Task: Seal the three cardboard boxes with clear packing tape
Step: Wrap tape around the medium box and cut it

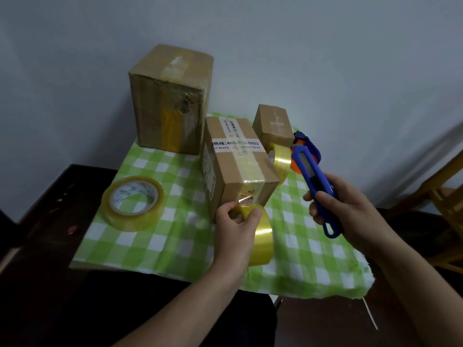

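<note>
Three cardboard boxes stand on a green checked cloth [175, 236]: a tall box [170, 96] at the back left, a middle box [238, 161] with a white printed label, and a small box [273, 123] behind it. My left hand [235, 229] grips a yellowish tape roll [263, 236] at the middle box's near end, and a strip of tape runs from the roll up onto that end. My right hand [350, 209] holds a blue utility knife [313, 181], raised to the right of the box.
A second tape roll [132, 204] lies flat at the cloth's left edge. A third roll [279, 159] sits in a blue and orange dispenser [307, 146] behind the middle box. Dark table surface surrounds the cloth; a wooden chair [446, 196] stands at right. The wall is close behind.
</note>
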